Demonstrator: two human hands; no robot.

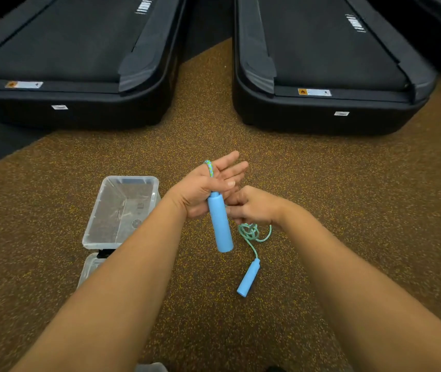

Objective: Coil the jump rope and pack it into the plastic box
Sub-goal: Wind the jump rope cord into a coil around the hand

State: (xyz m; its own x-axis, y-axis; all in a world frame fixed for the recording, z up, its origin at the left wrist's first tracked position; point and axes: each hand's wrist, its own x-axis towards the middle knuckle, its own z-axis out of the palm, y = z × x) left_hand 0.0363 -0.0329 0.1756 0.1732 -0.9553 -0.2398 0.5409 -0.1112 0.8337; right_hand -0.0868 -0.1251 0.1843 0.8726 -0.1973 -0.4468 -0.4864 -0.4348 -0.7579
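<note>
My left hand (pixel 211 183) is held palm up with its fingers stretched out and its thumb pinning one blue handle (pixel 220 224), which hangs down from the palm. The green-blue rope (pixel 209 167) loops over that hand between thumb and fingers. My right hand (pixel 251 209) is just right of the handle, its fingers closed on the rope; the exact grip is hidden. A small tangle of rope (pixel 253 233) lies on the floor below it and leads to the second blue handle (pixel 249 277) on the floor. The clear plastic box (pixel 94 232) stands open and empty to the left.
The box's lid (pixel 89 267) lies just in front of it, partly under my left forearm. Two black treadmill ends (pixel 80 111) (pixel 321 119) stand on the far side of the speckled brown floor.
</note>
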